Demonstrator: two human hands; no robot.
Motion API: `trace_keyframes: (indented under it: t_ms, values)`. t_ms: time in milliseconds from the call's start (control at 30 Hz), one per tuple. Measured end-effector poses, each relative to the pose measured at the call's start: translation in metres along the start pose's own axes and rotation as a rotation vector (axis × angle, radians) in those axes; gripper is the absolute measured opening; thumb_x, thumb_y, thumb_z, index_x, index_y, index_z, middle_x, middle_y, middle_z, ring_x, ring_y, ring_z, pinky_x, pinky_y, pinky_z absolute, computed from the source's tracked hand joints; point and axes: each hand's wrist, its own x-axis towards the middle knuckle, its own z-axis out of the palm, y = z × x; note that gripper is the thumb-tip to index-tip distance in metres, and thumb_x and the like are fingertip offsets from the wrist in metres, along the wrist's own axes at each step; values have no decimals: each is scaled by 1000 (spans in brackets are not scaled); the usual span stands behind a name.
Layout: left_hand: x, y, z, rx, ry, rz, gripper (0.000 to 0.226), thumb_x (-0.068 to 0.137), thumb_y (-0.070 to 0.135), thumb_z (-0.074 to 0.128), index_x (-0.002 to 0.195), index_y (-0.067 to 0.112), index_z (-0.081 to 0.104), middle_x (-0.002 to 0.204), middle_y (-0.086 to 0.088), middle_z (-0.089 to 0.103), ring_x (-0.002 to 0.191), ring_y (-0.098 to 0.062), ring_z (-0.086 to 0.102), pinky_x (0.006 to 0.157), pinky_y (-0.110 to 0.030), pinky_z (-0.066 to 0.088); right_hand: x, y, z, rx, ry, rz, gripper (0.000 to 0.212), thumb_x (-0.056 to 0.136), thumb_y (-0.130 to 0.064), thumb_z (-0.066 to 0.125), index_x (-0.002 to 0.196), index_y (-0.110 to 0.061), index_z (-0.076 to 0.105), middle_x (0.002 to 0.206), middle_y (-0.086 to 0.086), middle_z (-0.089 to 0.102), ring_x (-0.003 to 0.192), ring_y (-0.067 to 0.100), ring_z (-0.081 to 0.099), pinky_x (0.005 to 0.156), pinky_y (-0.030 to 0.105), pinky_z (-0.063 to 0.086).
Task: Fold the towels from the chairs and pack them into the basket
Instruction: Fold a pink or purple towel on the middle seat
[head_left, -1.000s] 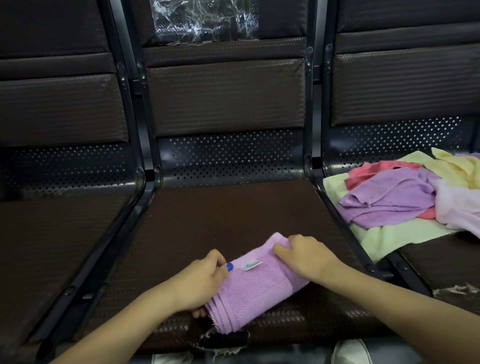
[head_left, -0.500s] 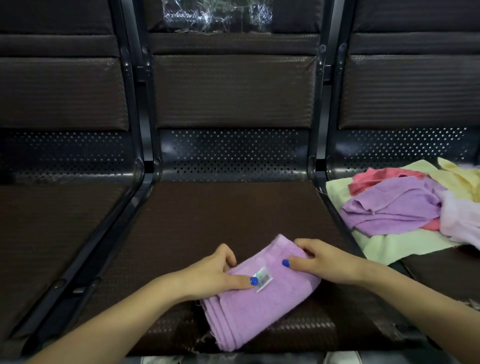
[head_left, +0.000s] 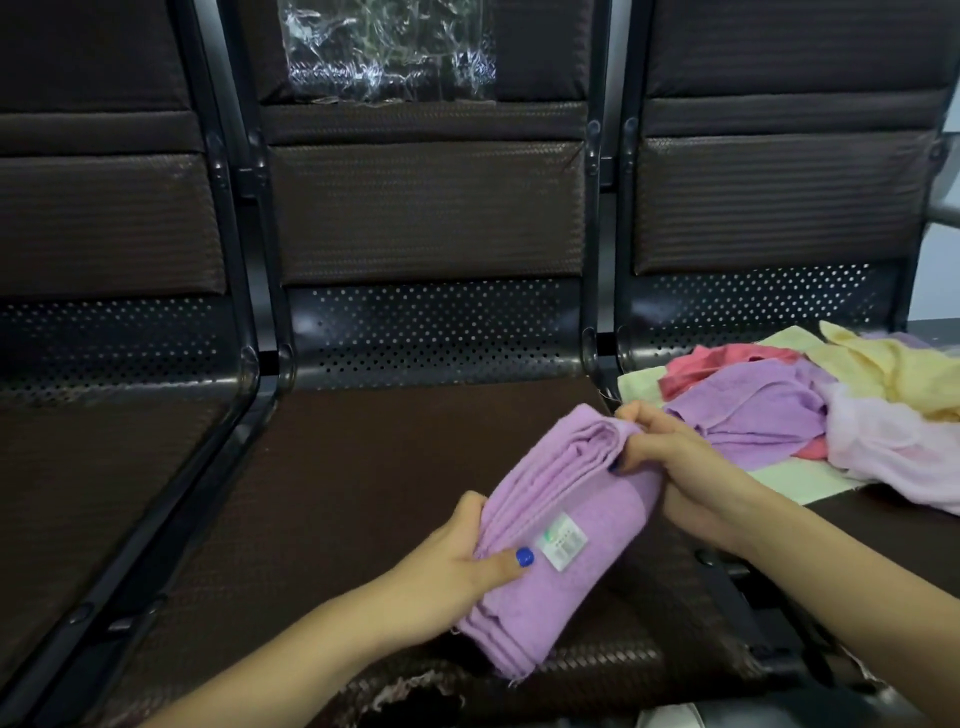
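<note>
Head view: your left hand (head_left: 457, 564) grips the folded purple towel (head_left: 561, 530) at its near edge, your right hand (head_left: 660, 447) pinches the far layered end, holding it over the middle chair seat (head_left: 363, 467). It looks soft and light; hold the stacked edges so the layers stay together. Unfolded towels (head_left: 810, 405) lie on the right seat. No basket visible.

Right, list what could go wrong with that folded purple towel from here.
1. The folded purple towel is held only at its two ends, by the left hand and the right hand; its stacked layers could fan open if either grip slackens.
2. The loose towel pile lies right beside the right hand, so it might snag.
3. No basket is in view, so the carry may be awkward.
</note>
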Motion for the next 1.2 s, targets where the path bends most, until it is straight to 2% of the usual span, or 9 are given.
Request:
trace_keyframes:
  t_ms: [100,267,367,467,533,700,833,1000,1200]
  values:
    - [3,21,7,1,74,63,18,94,29,56,101,21,42,104,8,56,81,11,57,71,-17,51,-3,-15,-9,151,8,-22,32,42,3,68,65,-19,61,77,4,62,74,16,57,68,32,42]
    - [5,48,25,-414,46,16,24,89,20,59,113,17,55,107,0,68,92,-9,64,78,-24,53,-15,-33,-22,258,21,60,70,54,-18,85,121,-18,64,117,12,65,103,24,60,93,42,45]
    - [3,61,34,-695,-5,-62,30,83,24,61,110,11,60,93,-6,71,77,-15,65,65,-24,50,-26,-36,-20,356,122,176,76,55,-27,83,125,-9,62,118,12,67,107,26,63,95,41,48]
    - [5,73,38,-873,20,-61,25,88,19,55,112,15,60,103,-8,73,87,-24,69,73,-34,56,-51,-37,2,324,-53,310,48,74,-27,70,114,-1,68,115,23,66,111,37,61,101,50,44]
    - [7,76,33,-940,53,-46,24,94,16,49,117,18,58,105,-11,72,95,-29,69,81,-41,56,-60,-39,15,263,-129,341,39,77,-28,68,101,1,72,107,24,68,96,37,66,96,49,47]
    - [7,66,24,-774,-35,12,40,83,29,55,123,23,54,109,-1,72,99,-21,69,81,-35,58,-54,-46,18,286,-75,399,60,72,-35,73,123,-7,60,117,20,66,109,37,63,95,48,49]
    - [7,64,34,-494,-38,97,59,78,38,56,134,27,41,120,11,65,109,-6,63,93,-25,51,-57,-44,9,289,-53,351,51,70,-36,75,113,-8,68,113,16,69,101,31,65,93,44,50]
    - [13,72,58,-254,-34,290,64,89,23,52,143,32,21,131,29,44,112,21,47,84,-2,41,-76,-40,-3,236,-79,148,42,65,-36,80,99,-12,73,105,11,71,93,25,67,91,40,52]
    - [28,102,94,-141,-48,373,79,88,38,54,149,35,5,150,23,28,131,14,32,104,-8,33,-96,-33,-44,330,132,47,42,61,-12,79,102,-7,72,100,15,72,84,25,69,74,35,57]
